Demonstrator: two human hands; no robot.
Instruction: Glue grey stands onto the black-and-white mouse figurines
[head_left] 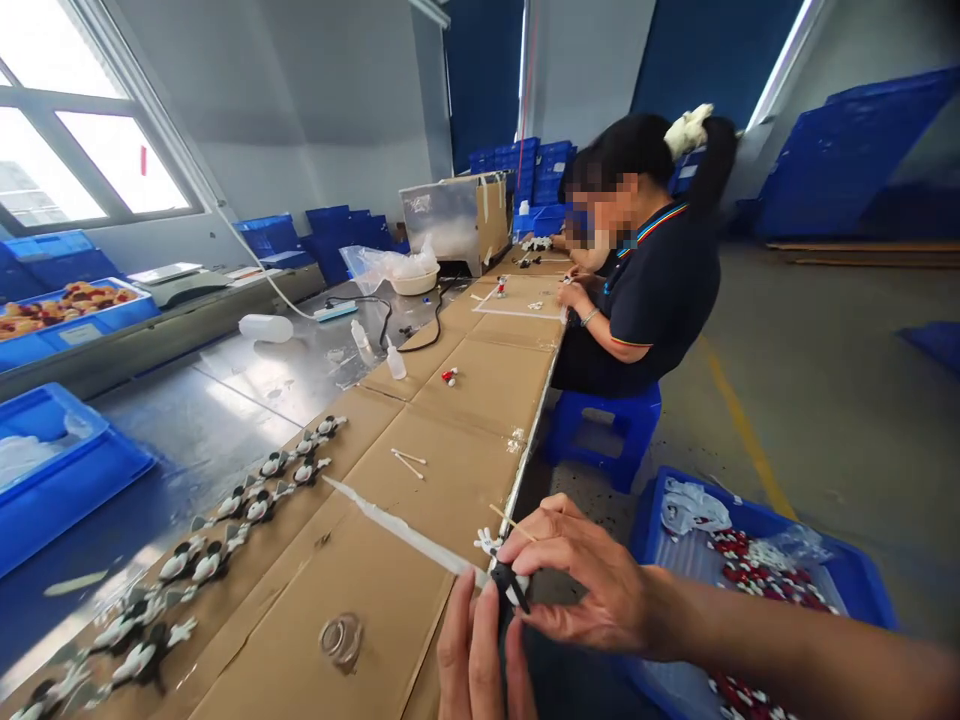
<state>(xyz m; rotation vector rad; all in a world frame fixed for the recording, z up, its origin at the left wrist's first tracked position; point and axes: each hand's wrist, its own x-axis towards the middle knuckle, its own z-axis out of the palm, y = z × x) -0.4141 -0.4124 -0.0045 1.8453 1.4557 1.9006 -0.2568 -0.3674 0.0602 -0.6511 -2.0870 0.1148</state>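
Note:
Near the table's front edge, my left hand [484, 655] and my right hand [581, 570] meet around a small black-and-white figure part [503, 577]. A white gloved hand sticks out of its upper end. My left fingertips press it from below, and my right fingers pinch it from the other side. A thin wooden stick [513, 523] is also tucked between my right fingers; its far end is hidden. Similar black-and-white figure parts [210, 565] lie in rows at the left. On the cardboard, a small glass jar [341, 640] and cotton swabs [409, 463] rest close by.
A strip of white tape [405, 532] crosses the cardboard [457, 420]. Farther back are a squeeze bottle [395, 362] and a red-and-white figure part [449, 377]. A blue crate [862, 590] with red parts stands at my right. A seated co-worker [660, 280] works farther along.

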